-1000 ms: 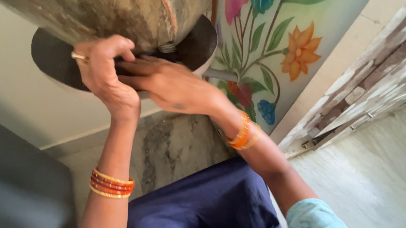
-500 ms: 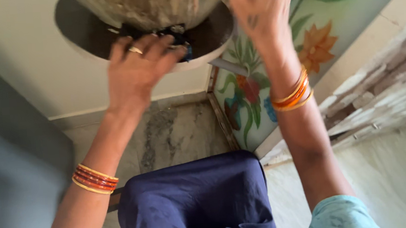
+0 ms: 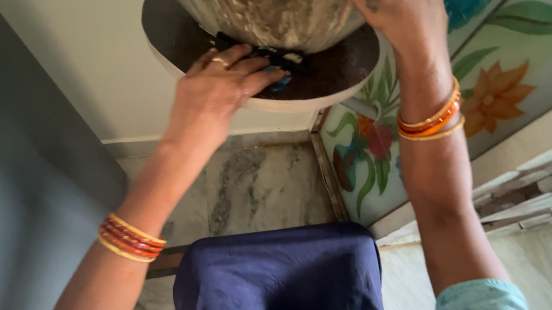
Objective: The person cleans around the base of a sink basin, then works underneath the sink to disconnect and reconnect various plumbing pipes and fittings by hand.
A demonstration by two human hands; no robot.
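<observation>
A large round-bellied pot with a mottled grey-brown stone-like surface stands on a round dark-topped shelf with a pale edge, filling most of the shelf's middle and running out of view at the top. The left hand, a ring on one finger, lies at the shelf's near edge with its fingers stretched forward and pressed down on a small dark blue and black object that sits on the shelf right against the foot of the pot; the fingertips cover part of it, so whether they merely press it or pinch it cannot be told, nor what kind of thing it is. The right hand is raised higher, its back toward the camera, laid flat with loose fingers against the right flank of the pot near the shelf's right edge; its fingertips are cut off at the top of the view. Both wrists carry stacks of orange, red and gold bangles, one stack on the left forearm and one on the right wrist. Below the shelf's near edge lies a grey-veined marble floor, and the person's dark blue garment fills the bottom of the view. Under the shelf's right edge stands a glass panel painted with orange, blue and red flowers and green leaves, and behind the shelf's left edge rises a cream wall.
</observation>
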